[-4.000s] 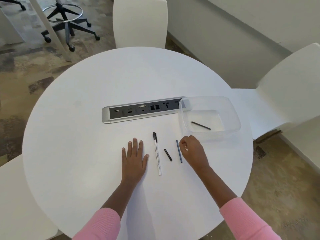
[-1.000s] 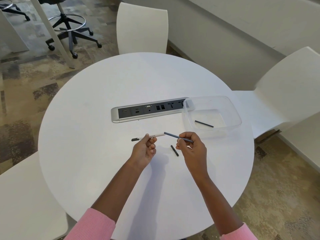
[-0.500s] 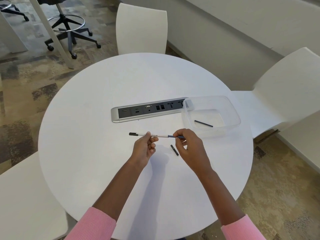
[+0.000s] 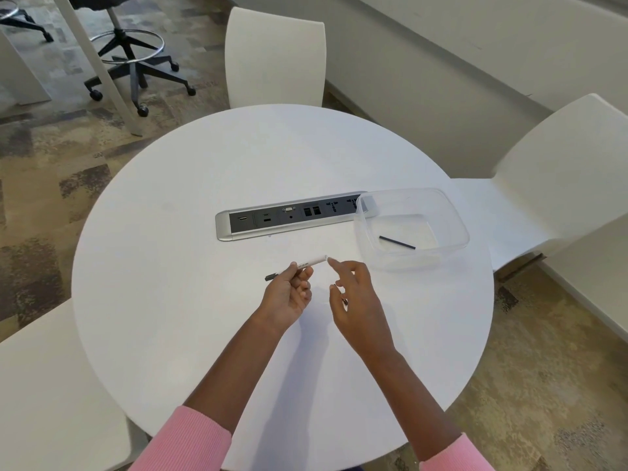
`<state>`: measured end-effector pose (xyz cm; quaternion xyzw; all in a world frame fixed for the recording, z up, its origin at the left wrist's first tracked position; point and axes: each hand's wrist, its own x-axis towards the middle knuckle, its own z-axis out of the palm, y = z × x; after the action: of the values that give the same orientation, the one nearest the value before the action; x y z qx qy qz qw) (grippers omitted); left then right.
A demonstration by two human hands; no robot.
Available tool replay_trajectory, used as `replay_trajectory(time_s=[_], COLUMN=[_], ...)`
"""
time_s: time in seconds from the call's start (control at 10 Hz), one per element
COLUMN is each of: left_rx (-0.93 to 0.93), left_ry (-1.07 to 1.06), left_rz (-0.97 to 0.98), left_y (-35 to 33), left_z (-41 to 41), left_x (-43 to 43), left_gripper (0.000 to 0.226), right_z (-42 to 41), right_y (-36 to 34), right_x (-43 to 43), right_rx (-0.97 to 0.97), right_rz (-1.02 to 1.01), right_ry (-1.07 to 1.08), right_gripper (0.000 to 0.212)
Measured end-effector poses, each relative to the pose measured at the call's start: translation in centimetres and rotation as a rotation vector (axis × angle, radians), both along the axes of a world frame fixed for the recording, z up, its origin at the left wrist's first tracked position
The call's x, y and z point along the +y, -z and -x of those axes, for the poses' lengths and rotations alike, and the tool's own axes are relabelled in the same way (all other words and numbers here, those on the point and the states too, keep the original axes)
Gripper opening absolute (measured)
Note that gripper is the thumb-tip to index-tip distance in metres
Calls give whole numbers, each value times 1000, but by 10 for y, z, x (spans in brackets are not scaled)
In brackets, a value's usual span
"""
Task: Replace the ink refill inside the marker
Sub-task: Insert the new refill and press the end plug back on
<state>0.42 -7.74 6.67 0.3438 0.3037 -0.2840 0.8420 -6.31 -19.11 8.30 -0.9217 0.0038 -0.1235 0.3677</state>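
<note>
My left hand grips the white marker just above the round table, black tip pointing left, open rear end pointing right. My right hand holds its index finger straight out, the fingertip pressing on the marker's rear end. The dark refill no longer shows outside the barrel. A small black end cap lies on the table, mostly hidden under my right hand. Another dark refill stick lies inside the clear plastic container.
A silver power and data strip is set in the table's middle, touching the container's left corner. White chairs stand at the far side, right and near left. A rolling stool is on the carpet at the back left.
My right hand slid the dark refill into the marker's rear until it vanished inside, then let go; its index finger now presses on the barrel's end. The left hand kept holding the marker.
</note>
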Motion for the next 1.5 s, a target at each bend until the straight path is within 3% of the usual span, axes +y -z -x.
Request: replay_trajectory(time_s=[0.1,0.3,0.4,0.6,0.8,1.1,1.5], left_rx=[8,32,45,49,38,29,26], left_ry=[-11,-46,-59,-63,-64,-48,-69], left_rz=[6,5,4,-2,-26,-88,-80], left_y=[1,6,8,10,10,13,8], left_z=[-1,0,1,1,-1,1,5], left_x=[1,7,9,13,15,15,12], left_gripper=[24,23,24,24,24,20,19], right_z=[-5,-15,-15,-19,-19,-13,-6], right_y=[11,55,69,78,75,20,6], right_x=[-6,-33,-37,-31,-33,-30,-23], right_rx=[7,383,478,541,489,167,90], right_rz=[-64,-38,-17,24,-3,-429,-401], right_ry=[67,222,255,273,286,297,236], right_gripper=[38,23,23,21,12,4,7])
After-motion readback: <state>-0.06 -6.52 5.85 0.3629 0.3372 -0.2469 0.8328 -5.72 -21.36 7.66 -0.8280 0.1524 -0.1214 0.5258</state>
